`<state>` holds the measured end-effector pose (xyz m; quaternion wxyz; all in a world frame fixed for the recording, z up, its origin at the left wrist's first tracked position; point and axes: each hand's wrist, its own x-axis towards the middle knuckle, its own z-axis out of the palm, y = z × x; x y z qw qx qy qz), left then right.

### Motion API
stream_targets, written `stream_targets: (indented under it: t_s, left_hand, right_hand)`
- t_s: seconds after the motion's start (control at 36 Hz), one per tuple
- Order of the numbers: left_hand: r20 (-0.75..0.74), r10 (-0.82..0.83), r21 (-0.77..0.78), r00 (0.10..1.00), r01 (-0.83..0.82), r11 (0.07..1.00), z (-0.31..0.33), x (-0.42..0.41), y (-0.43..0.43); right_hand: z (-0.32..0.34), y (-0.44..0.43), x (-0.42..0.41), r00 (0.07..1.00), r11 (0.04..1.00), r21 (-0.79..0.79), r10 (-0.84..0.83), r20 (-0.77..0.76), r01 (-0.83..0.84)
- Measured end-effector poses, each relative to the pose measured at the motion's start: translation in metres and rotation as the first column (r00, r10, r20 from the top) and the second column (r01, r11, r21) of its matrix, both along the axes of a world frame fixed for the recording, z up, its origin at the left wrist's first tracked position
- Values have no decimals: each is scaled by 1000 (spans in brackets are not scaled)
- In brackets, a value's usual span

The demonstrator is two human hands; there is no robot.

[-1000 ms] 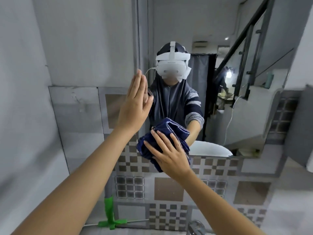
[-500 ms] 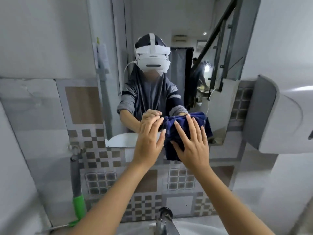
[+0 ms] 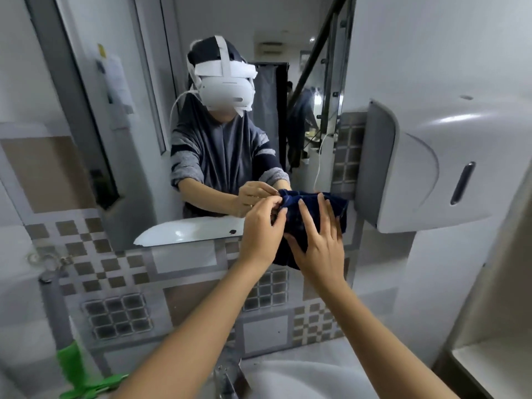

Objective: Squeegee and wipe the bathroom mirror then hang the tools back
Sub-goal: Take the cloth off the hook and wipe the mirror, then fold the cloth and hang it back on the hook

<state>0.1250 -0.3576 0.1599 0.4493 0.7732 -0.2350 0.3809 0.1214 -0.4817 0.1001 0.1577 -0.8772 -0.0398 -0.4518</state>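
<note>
I see the navy cloth (image 3: 313, 214) pressed at the mirror (image 3: 230, 125)'s lower right corner, hard by the white dispenser (image 3: 431, 168), leaving little room rightward. My right hand (image 3: 319, 243) lies flat and open on it; my left hand (image 3: 260, 226) pinches its top edge. Checkered tile wall (image 3: 115, 283) runs below. A green-handled squeegee (image 3: 72, 367) hangs low left, faucet (image 3: 227, 372) beneath my arms.

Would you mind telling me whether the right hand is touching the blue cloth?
Touching. The head view shows the right hand lying flat on the blue cloth, fingers spread over it.
</note>
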Motion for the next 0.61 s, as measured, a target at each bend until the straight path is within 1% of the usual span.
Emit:
stream_targets:
  t_s: [0.11,0.22,0.31,0.36,0.42,0.47,0.53,0.61]
  left_hand:
    - [5,-21,30,1000,21,999,4,-1,2]
    - [73,-56,129,996,46,991,14,-7,12]
    - [94,-117,193,989,97,976,24,-17,27]
    - [87,-171,250,981,145,957,30,-23,41]
    - [76,-204,288,976,175,942,35,-30,57]
    - [57,-214,294,975,189,937,40,-39,75]
    - [33,-208,289,978,190,938,44,-48,94]
    - [30,-164,301,986,148,942,49,-62,124]
  right_hand:
    - [-2,-4,-10,998,998,26,52,-32,-51]
    - [7,0,-25,982,975,118,188,25,-189]
    - [19,10,-35,951,938,157,303,67,-310]
    - [28,18,-43,916,890,218,397,65,-401]
    - [37,29,-51,853,807,305,520,39,-506]
    - [46,42,-61,776,716,386,630,2,-582]
    - [53,56,-70,719,645,439,695,3,-626]
    - [61,80,-78,663,560,489,747,50,-669]
